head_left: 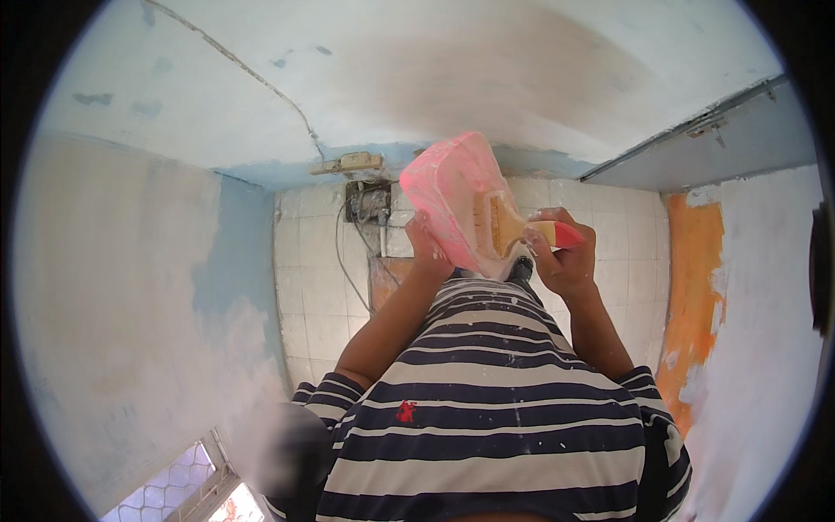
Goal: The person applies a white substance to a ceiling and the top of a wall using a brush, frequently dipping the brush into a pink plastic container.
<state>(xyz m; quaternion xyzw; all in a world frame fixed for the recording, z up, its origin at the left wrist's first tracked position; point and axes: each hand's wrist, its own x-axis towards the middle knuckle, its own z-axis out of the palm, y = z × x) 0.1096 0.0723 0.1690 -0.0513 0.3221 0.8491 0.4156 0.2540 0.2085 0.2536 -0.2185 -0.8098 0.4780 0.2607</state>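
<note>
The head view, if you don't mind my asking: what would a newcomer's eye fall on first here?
Most likely the bright pink tub, held by the left hand just above the picture's centre, with the right hand holding a wide, red-ended brush at its opening. Next, perhaps, the orange patch on the otherwise whitish right-hand wall.

The tub [430,187] is projecting before the torso [491,391], the left hand [427,246] being at its left side; the brush [511,228] is extending leftward from the right hand [567,261] over its interior. Below, the floor [622,235] is lying between left wall [130,278] and right wall [770,296].
</note>
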